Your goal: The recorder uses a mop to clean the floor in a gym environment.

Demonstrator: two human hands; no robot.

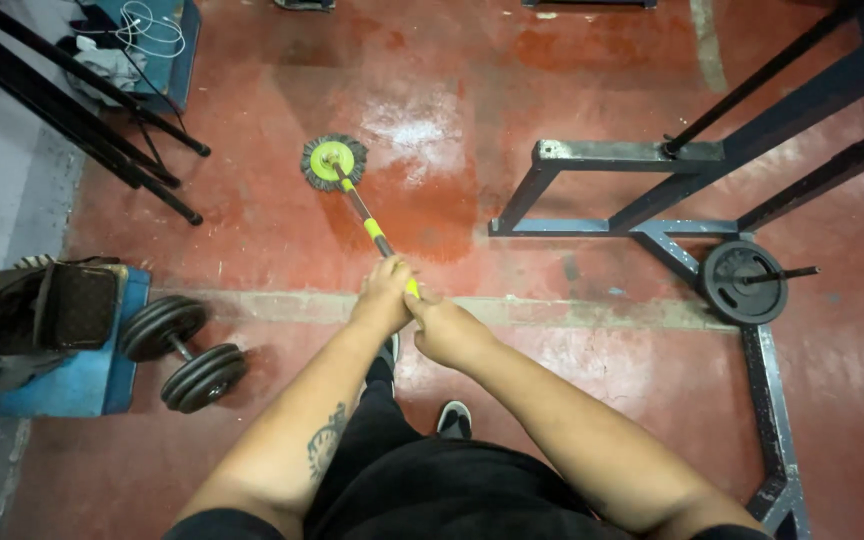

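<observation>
1. The spin mop [337,165], with a round grey fringed head, a lime-green hub and a slim metal handle banded in green, rests its head on the red painted concrete floor [282,230], toward the floor's far edge and left of centre, just beside a pale wet patch [417,130].
2. The handle slants back from the head to the person, and both hands meet on its near end.
3. The left hand [384,295] is closed around the handle, fingers wrapped fully about it, the forearm bearing a dark tattoo.
4. The right hand [442,328] is likewise curled tight on the handle just behind the left, the two touching.
5. Black trousers and two dark shoes with pale toes [454,415] show below the hands.
6. At the floor's left edge a blue rectangular box [82,375] carries a worn brown bag [47,305]; what the bag holds cannot be seen.
7. Just beside that box lies a black dumbbell [182,352] with stacked round plates.
8. In the far left corner a blue crate [180,55] holds grey cloth and white cord, near black tripod legs [102,140].
9. Along the right edge stands a dark steel rack frame [652,190], with a black round weight plate [744,282] on a peg.
</observation>
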